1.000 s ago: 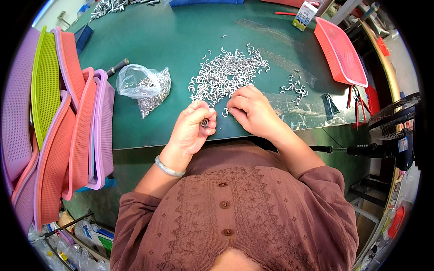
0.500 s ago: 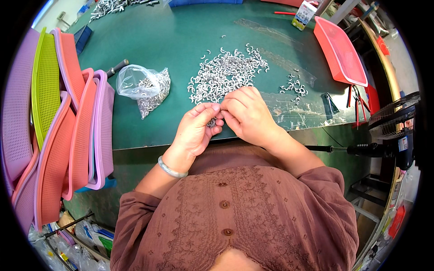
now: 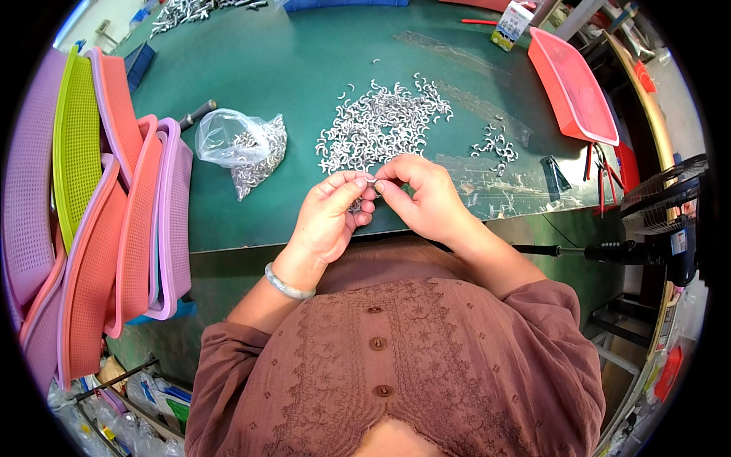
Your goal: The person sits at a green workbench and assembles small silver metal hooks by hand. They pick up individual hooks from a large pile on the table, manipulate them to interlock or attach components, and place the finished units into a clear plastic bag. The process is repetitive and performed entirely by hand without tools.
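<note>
My left hand [image 3: 332,209], with a pale bangle [image 3: 288,282] at the wrist, is closed. Several small curved metal pieces [image 3: 355,206] show between its curled fingers and palm. At the tips of its thumb and forefinger a small curved metal piece [image 3: 371,181] is pinched. My right hand [image 3: 420,194] meets it there, thumb and forefinger closed on the same piece. Just beyond both hands spreads a pile of similar silvery curved pieces [image 3: 381,126] on the green table [image 3: 304,84]. Part of the pile's near edge is hidden by my fingers.
Left of the pile sits a clear plastic bag [image 3: 242,148] of metal pieces. Stacked perforated baskets [image 3: 84,145] crowd the left side. To the right lie a smaller cluster of pieces [image 3: 496,148], pliers [image 3: 604,175], a pink basket [image 3: 567,84] and a black fan [image 3: 662,206].
My right hand has turned and its fingers have come down to the left fingertips, with its thumb now in view. The left hand has barely moved. The pile looks the same.
</note>
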`<control>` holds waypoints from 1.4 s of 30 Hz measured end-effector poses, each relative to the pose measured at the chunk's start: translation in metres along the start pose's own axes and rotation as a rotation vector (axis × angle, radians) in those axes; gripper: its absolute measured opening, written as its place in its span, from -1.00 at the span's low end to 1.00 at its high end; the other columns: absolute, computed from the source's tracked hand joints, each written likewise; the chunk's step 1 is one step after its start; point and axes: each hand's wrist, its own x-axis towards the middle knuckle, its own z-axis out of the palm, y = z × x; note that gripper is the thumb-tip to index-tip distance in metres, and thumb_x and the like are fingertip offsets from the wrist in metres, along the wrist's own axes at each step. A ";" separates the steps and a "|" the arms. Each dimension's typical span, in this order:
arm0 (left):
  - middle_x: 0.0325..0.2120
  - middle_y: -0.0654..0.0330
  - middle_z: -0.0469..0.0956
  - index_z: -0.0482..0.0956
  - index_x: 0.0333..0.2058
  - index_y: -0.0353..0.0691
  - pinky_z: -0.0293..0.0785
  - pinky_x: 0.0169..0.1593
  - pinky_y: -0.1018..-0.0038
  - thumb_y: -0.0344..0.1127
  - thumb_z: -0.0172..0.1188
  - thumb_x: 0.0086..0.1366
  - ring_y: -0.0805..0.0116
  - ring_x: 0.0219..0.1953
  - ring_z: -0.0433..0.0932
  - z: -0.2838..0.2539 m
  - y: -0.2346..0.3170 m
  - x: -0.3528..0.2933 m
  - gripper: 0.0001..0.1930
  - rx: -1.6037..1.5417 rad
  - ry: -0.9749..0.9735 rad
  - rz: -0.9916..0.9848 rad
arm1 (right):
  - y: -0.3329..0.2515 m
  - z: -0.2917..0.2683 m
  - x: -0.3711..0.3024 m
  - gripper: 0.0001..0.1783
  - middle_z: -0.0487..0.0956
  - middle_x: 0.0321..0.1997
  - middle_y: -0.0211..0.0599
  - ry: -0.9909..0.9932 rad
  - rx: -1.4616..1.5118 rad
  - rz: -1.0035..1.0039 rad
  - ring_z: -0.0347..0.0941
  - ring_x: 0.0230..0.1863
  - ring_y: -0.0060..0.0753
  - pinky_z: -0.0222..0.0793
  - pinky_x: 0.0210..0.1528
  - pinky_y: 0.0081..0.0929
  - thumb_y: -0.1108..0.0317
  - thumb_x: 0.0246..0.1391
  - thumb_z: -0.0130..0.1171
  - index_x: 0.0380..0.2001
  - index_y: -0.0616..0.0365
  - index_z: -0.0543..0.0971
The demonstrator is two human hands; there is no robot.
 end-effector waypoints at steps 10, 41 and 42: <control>-0.44 0.24 0.50 0.50 -0.21 -0.35 0.36 -0.43 0.61 -0.43 0.03 0.29 0.51 -0.45 0.42 0.004 -0.001 -0.001 -0.84 0.106 0.040 0.066 | -0.004 0.001 0.000 -0.93 0.50 -0.50 -0.20 0.019 0.017 -0.007 0.46 -0.43 -0.15 0.36 -0.39 -0.33 0.47 -0.08 0.19 -0.49 0.21 0.51; -0.45 0.25 0.48 0.49 -0.23 -0.34 0.37 -0.38 0.61 -0.45 0.01 0.32 0.54 -0.44 0.40 -0.003 -0.008 0.001 -0.88 0.138 -0.051 0.176 | -0.003 0.005 0.002 -0.89 0.47 -0.55 -0.34 0.083 -0.167 -0.285 0.41 -0.46 -0.20 0.27 -0.38 -0.29 0.48 -0.19 0.24 -0.55 0.11 0.49; -0.44 0.25 0.49 0.49 -0.23 -0.34 0.37 -0.37 0.61 -0.45 0.02 0.32 0.54 -0.44 0.40 -0.003 -0.008 0.001 -0.87 0.139 -0.045 0.181 | -0.003 0.005 0.001 -0.89 0.47 -0.54 -0.34 0.086 -0.178 -0.286 0.41 -0.45 -0.20 0.27 -0.37 -0.29 0.48 -0.19 0.24 -0.55 0.11 0.49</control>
